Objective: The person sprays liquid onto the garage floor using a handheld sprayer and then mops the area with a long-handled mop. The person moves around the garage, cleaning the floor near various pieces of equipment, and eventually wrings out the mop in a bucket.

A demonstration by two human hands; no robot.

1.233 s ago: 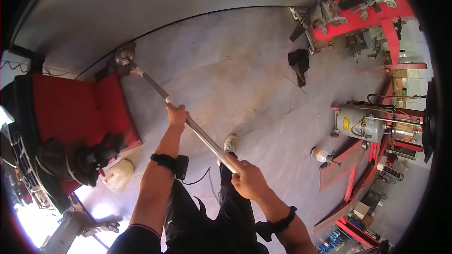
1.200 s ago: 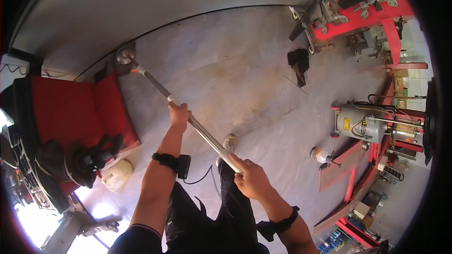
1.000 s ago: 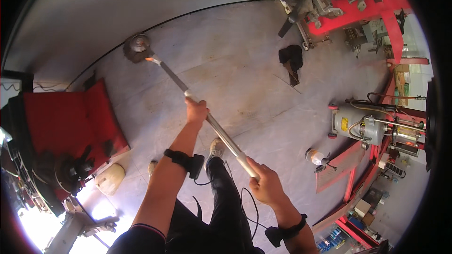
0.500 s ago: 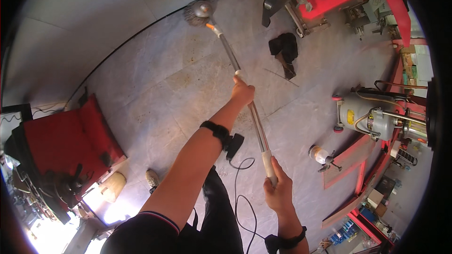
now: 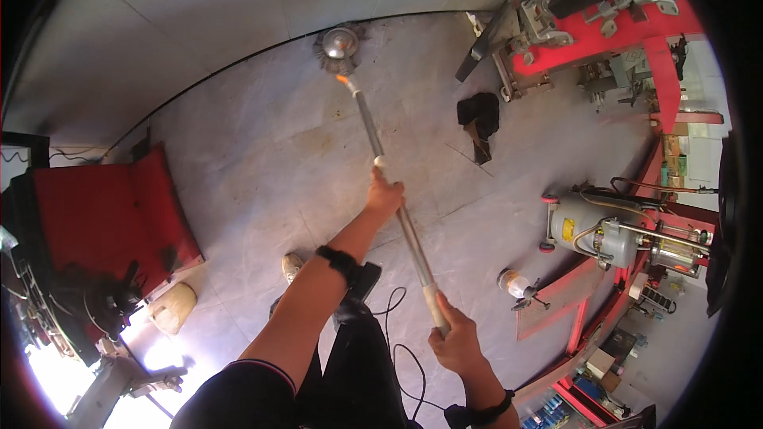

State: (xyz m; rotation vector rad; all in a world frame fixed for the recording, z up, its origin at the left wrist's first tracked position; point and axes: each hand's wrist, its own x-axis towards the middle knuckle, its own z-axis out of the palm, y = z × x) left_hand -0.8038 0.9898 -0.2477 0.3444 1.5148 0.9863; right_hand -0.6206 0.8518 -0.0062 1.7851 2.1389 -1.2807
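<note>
A spin mop (image 5: 405,230) with a long metal pole reaches from me to the far wall. Its round silver head with a grey string fringe rests on the tiled floor beside the wall's base. Partway up the pole, just below a white collar, my left hand (image 5: 385,194) is wrapped round it. My right hand (image 5: 458,339) grips the white handle section at the near end. Each forearm wears a black strap, and a thin black cable hangs between them.
A red machine (image 5: 103,222) stands at the left, a red-framed rig (image 5: 588,56) at the far right. Dark cloth (image 5: 478,121) lies on the floor. On the right are a grey wheeled tank (image 5: 592,228), a white-and-orange bottle (image 5: 515,282) and a red frame (image 5: 560,302).
The mop head has stayed close to the wall while both hands have drawn somewhat nearer and leftward in view. The whole view has shifted, and a shoe shows farther forward.
</note>
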